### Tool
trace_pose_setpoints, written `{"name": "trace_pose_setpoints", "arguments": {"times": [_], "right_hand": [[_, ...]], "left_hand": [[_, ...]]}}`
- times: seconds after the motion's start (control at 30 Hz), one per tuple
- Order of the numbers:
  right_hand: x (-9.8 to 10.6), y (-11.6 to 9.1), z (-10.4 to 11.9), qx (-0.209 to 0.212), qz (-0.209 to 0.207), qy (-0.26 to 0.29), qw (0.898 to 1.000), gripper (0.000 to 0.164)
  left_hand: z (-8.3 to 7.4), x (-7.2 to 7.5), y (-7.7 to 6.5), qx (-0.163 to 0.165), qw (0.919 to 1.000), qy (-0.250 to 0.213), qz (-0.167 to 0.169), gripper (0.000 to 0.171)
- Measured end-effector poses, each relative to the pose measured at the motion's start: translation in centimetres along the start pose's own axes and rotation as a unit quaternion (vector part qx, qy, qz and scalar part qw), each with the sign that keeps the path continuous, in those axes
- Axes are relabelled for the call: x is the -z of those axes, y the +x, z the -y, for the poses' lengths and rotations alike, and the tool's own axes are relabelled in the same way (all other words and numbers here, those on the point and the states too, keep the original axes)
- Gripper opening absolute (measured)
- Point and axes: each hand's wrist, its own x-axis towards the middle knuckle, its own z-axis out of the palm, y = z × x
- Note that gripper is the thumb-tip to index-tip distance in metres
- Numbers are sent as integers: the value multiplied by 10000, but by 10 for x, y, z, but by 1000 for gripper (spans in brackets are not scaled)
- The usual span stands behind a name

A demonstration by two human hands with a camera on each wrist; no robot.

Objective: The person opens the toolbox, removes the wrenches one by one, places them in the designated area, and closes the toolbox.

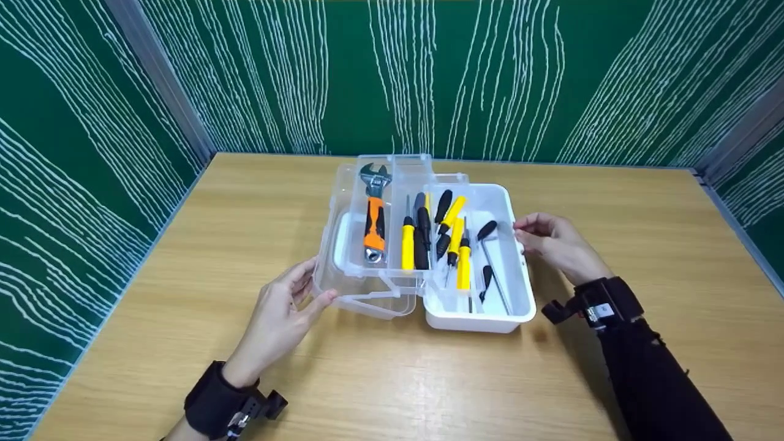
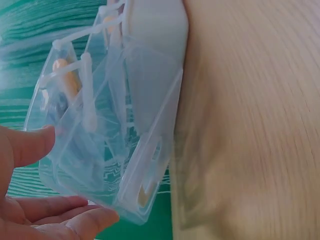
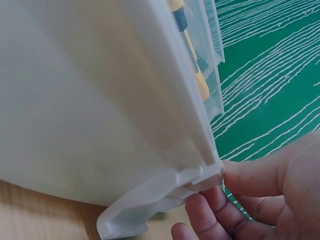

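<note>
A white toolbox (image 1: 474,323) stands unlatched, with its clear lid (image 1: 367,307) swung out to the left. Joined to it, a clear tray (image 1: 411,164) holds an adjustable wrench (image 1: 375,220) with an orange and black handle and some screwdrivers. My left hand (image 1: 285,315) grips the lid's outer edge, thumb on one side and fingers on the other. On the opposite side, my right hand (image 1: 563,248) pinches the box's white latch (image 3: 145,200) at the rim. Inside the base lie several yellow and black screwdrivers (image 1: 463,266) and black-handled tools (image 1: 487,229).
The toolbox rests on a wooden table (image 1: 392,392). Green panels (image 1: 349,79) with white wavy lines rise along the table's back and sides. Both wrists carry black bands with small cameras.
</note>
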Motion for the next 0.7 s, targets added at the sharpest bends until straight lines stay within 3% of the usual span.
{"name": "trace_pose_setpoints", "arguments": {"times": [0.2,0.37,0.7], "right_hand": [[5,4,-1,13,9,101,9999,37],[8,8,-2,-30,-18,28,10000,36],[10,11,-3,11,-98,6,10000,32]], "left_hand": [[5,-3,8,457,9976,-516,100,68],[5,-5,8,617,9934,-958,152,68],[12,-8,11,850,9917,-948,184,67]]}}
